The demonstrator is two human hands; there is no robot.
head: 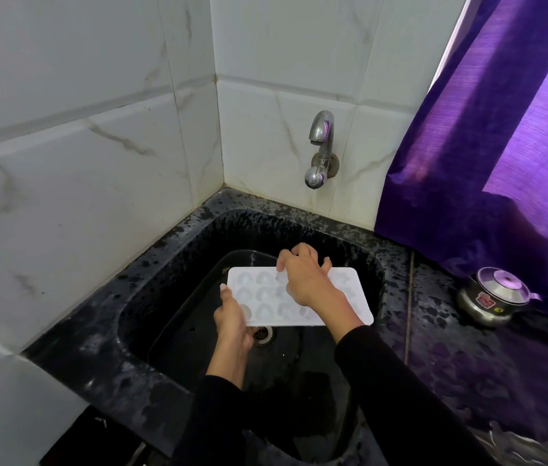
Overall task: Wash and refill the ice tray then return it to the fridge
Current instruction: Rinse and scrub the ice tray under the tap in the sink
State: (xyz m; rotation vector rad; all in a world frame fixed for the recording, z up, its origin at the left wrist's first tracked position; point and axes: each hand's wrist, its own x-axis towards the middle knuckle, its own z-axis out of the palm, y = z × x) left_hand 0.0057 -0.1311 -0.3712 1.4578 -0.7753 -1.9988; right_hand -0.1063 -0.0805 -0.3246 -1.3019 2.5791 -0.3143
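White marbled tiles back a black speckled worktop (450, 358) with its sunken black sink (171, 264). Over the basin, the left hand (232, 326) pinches the white plastic ice tray (350, 297) at its near-left corner; the right hand (306, 275) rests spread-fingered on top. A steel tap (320, 146) is above, a purple curtain (501, 146) and small steel lidded pot (496, 295) at the right edge.
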